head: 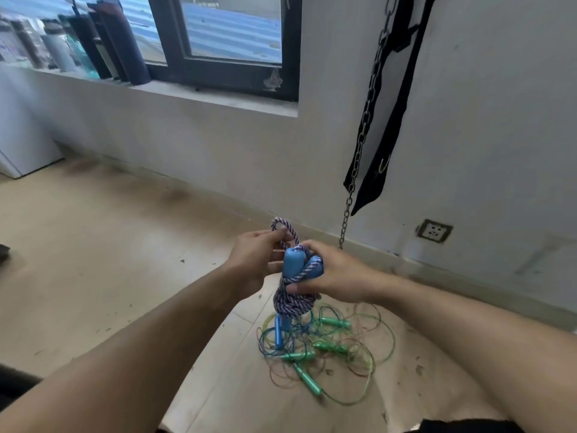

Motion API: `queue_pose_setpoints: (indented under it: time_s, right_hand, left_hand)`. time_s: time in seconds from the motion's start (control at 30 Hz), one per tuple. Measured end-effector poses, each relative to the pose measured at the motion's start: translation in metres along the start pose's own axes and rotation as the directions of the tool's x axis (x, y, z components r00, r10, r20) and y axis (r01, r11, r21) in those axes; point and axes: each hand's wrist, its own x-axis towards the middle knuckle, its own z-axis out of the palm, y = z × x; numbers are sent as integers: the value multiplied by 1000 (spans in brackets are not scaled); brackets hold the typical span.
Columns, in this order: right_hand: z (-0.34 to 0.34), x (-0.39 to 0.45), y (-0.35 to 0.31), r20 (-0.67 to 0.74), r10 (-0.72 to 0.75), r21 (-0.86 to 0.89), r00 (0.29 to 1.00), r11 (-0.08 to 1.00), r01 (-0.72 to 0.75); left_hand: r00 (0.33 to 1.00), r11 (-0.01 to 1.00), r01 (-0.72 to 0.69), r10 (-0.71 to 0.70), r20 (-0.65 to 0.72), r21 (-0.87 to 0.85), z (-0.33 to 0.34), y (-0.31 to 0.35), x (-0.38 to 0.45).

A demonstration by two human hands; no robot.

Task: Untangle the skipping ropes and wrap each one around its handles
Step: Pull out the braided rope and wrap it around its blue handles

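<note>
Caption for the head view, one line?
Right hand holds blue handles wrapped in braided rope; left hand pinches its loop above tangled ropes on the floor.

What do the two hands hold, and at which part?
The right hand grips the blue handles of the purple-white rope, mostly wound around them. The left hand pinches its free loop above.

A dark-framed window (218,42) fills the upper left; a chain (370,98) and black strap (396,98) hang right; a wall socket (434,231) sits lower right.
</note>
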Motion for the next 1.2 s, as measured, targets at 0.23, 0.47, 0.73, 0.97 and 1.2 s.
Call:
queue_pose_setpoints:
  time_s: [0.23, 0.47, 0.73, 0.97, 1.2]
  right_hand:
    - [-5, 18, 13, 20, 88, 94, 996, 992, -90]
    - [-5, 16, 11, 75, 110, 261, 991, 957, -126]
    - [-3, 15, 10, 219, 112, 514, 969, 831, -212]
    - [-7, 16, 9, 200, 206, 323, 958, 909, -263]
    - [-8, 15, 2, 216, 234, 254, 948, 924, -286]
  left_hand:
    - [987, 967, 18, -57, 148, 255, -9, 12, 15]
    - [956, 977, 101, -148, 255, 189, -20, 15, 13]
    - [974, 989, 83, -107, 198, 125, -22, 8, 13]
    - [971, 975, 71, -116, 208, 211, -21, 9, 11]
    - [978, 973, 61, -103, 180, 224, -18, 11, 5]
